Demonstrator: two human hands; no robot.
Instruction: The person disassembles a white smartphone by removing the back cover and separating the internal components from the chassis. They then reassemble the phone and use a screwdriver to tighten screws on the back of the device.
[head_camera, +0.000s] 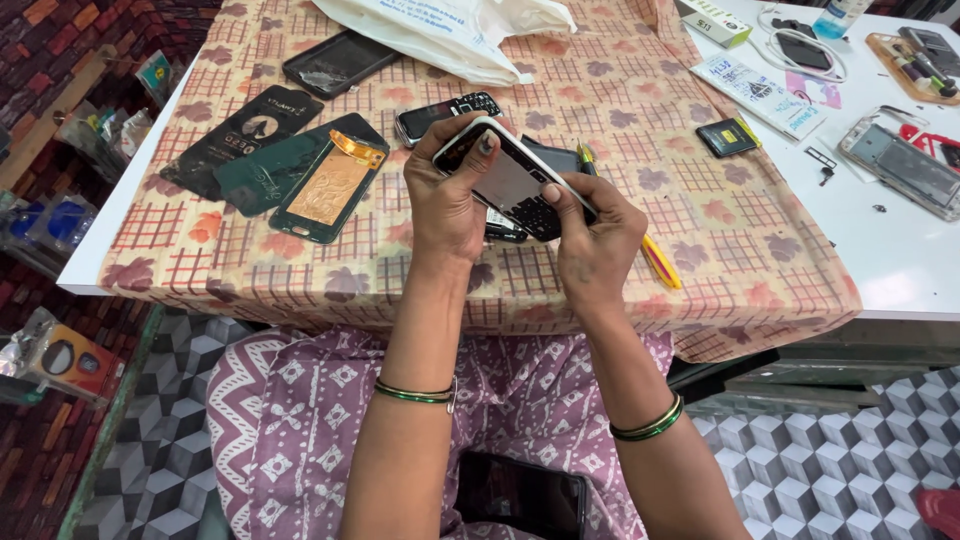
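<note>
Both my hands hold a small white-rimmed keypad phone body (512, 178) tilted above the patterned tablecloth (640, 120). My left hand (450, 200) grips its upper left end, with the thumb on the top corner. My right hand (595, 240) grips the lower right end near the dark keypad. Under the phone lies another dark phone part (552, 157). A yellow-handled tool (660, 262) rests on the cloth just right of my right hand.
A keypad phone (445, 113) lies behind my hands. Dark phone covers (245, 135), a green frame with a copper sheet (325, 188) and a black phone (338, 62) sit at left. A white bag (440, 35), battery (727, 137), leaflets and opened phone (900, 168) lie beyond.
</note>
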